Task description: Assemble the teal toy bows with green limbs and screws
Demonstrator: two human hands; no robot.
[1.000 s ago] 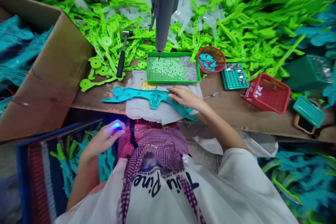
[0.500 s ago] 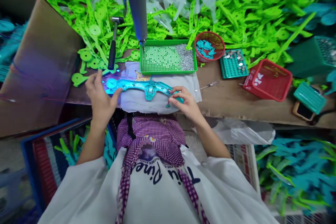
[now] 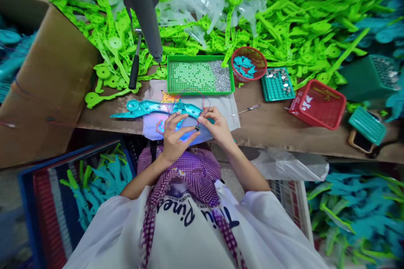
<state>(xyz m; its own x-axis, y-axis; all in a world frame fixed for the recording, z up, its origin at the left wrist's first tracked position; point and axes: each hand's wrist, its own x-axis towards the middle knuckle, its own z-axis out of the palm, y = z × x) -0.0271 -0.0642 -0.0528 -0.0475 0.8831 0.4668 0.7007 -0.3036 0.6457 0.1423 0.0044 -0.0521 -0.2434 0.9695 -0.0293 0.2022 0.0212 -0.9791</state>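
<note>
A translucent blue plastic toy shell (image 3: 151, 107) lies lengthwise on a white cloth (image 3: 233, 113), its round part and pointed tip to the left. Thin red and dark wires (image 3: 189, 91) loop above its middle. My left hand (image 3: 175, 141) is in front of the shell, thumb and forefinger closed at a small dark circuit board (image 3: 197, 127). The other left fingers reach over the shell's middle and partly hide it. At the shell's right end, my right hand (image 3: 217, 126) pinches the wires. Blue-violet light glows on the cloth beneath my left hand.
Behind the cloth stands a green tray (image 3: 202, 92) of screws, with a hanging electric screwdriver (image 3: 148, 21) above. A hammer (image 3: 134, 67) lies left. To the right are a red basket (image 3: 249, 77), teal tray (image 3: 277, 92), red box (image 3: 322, 109) and thin screwdriver (image 3: 246, 110). Green parts (image 3: 284, 29) heap behind.
My left hand has moved right, from the shell's round end to the small circuit board. Wires now loop above the shell. The hanging screwdriver appears farther left as the view shifted.
</note>
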